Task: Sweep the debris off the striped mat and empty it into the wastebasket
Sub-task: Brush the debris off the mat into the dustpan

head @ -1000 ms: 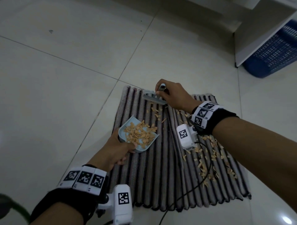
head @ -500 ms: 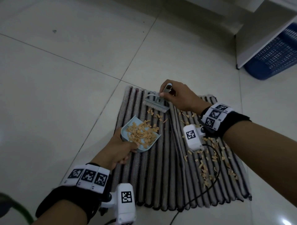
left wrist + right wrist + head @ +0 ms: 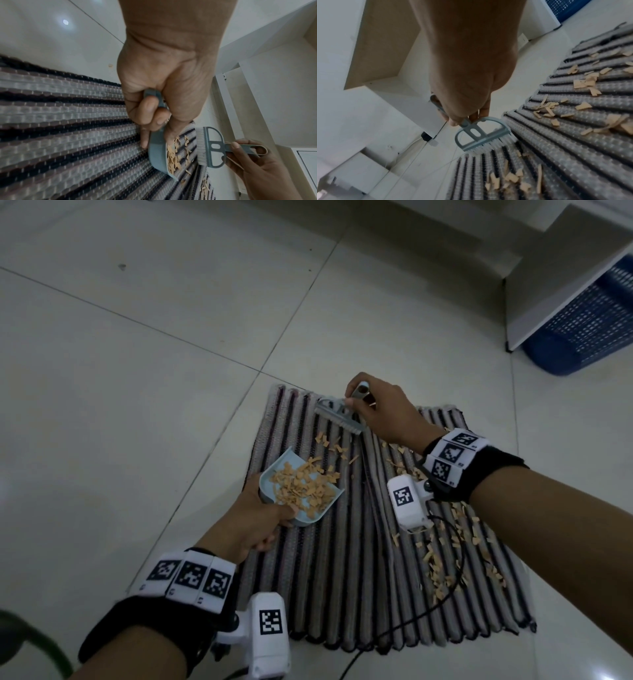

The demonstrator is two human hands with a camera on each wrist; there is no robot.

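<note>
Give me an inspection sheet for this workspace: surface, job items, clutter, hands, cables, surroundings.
Surface: striped mat lying on the pale tiled floor.
Job's things: dustpan on the mat, holding tan debris; more scraps loose under the right arm; brush bristles at the mat's far edge; blue wastebasket far right.
Clutter: nothing seen.
Hands: left hand grips the dustpan handle; right hand grips the brush handle.
Cables: black cable trailing across the mat.
Surroundings: white cabinet beside the wastebasket.

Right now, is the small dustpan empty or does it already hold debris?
Partly full: the dustpan, held by the left hand, carries a heap of tan chips; more lie on the mat.
</note>
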